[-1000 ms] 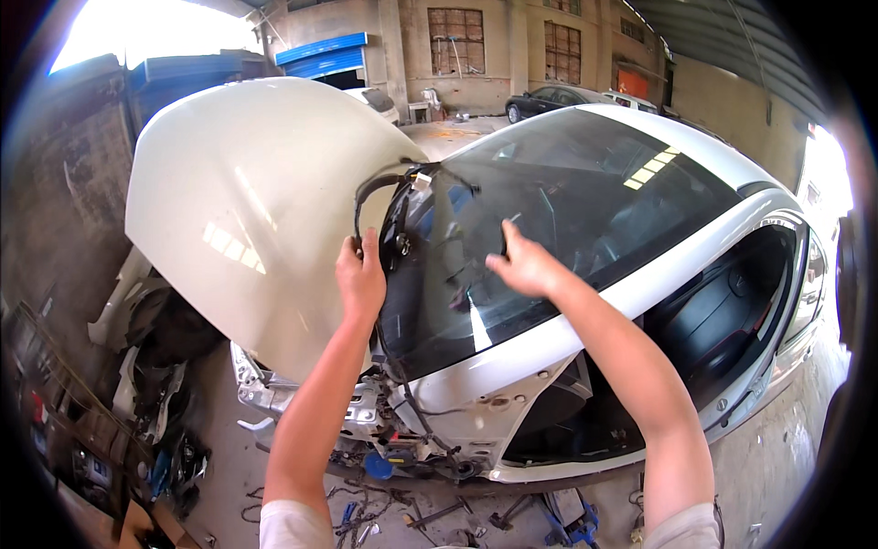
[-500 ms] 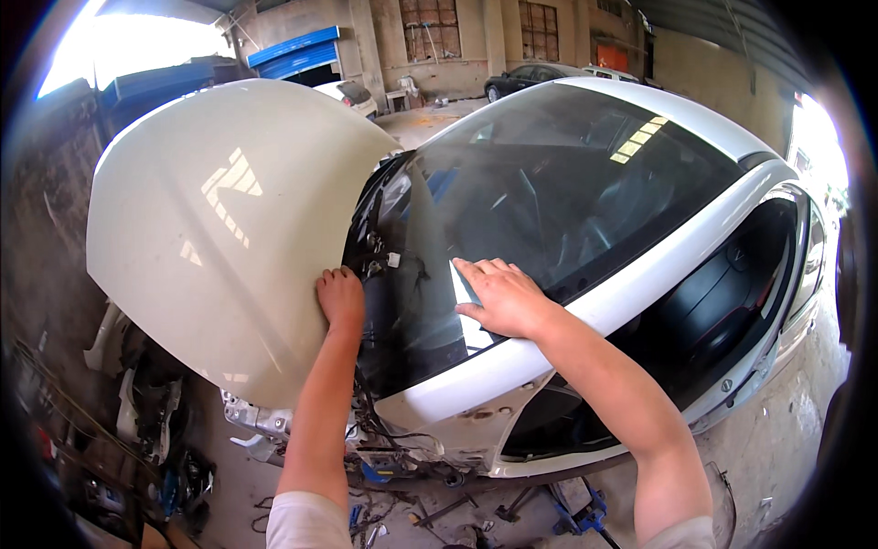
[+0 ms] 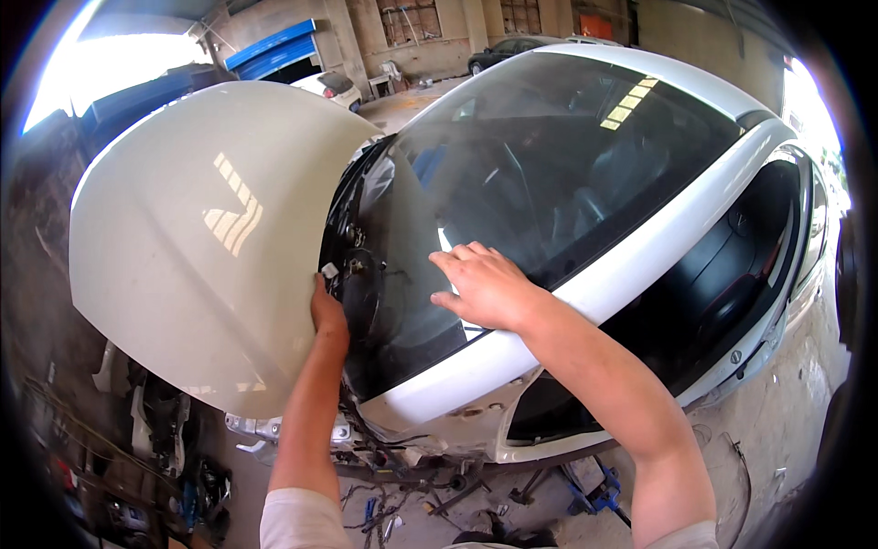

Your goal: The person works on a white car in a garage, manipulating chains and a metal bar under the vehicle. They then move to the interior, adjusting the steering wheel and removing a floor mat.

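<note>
Head: left hand point(image 3: 330, 309) at hood point(image 3: 183, 183), hold unclear; right hand point(image 3: 487, 288), fingers point(image 3: 447, 263) wide, over windshield point(image 3: 540, 174).

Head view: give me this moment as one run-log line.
left hand: at edge of pale hood, grip unclear | right hand: open over windshield, contact unclear | small white piece: beside left hand

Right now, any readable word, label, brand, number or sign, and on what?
None readable.
Hood: bright bars look like reflections, not lettering.
Interior: pale mark, too small to read.
Far white car: too small to read anything.
</note>
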`<state>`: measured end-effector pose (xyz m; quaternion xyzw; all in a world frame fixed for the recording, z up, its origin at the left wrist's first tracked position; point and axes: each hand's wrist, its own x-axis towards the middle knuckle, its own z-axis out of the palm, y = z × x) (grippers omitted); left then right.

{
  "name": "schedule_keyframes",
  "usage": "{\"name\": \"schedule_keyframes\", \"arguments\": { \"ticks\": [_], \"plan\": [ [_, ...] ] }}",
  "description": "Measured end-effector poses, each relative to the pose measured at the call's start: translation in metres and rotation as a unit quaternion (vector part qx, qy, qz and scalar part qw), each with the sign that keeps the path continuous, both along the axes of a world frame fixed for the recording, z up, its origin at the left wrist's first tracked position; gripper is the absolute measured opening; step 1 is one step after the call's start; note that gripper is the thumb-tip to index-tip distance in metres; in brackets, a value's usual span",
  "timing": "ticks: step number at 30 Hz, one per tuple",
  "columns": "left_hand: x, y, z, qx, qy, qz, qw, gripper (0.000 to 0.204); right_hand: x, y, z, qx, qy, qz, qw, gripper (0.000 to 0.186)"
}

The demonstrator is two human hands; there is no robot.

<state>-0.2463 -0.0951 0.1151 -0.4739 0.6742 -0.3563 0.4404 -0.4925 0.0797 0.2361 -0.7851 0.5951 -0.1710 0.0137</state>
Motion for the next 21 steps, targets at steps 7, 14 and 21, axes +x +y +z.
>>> {"name": "schedule_keyframes", "arguments": {
  "ticks": [7,14,21],
  "plan": [
    [0.007,0.008,-0.002,-0.122,-0.020,-0.058,0.991,0.041,-0.003,-0.005,-0.009,-0.062,0.000,0.016,0.998,0.035],
    [0.018,0.039,0.029,-0.141,0.179,-0.080,0.970,0.030,0.005,-0.008,0.001,-0.011,0.021,0.007,1.000,0.037],
    [0.014,0.181,0.050,-0.148,0.756,-0.255,0.585,0.014,-0.011,-0.008,-0.012,-0.046,0.038,0.002,0.998,0.032]
  ]
}}
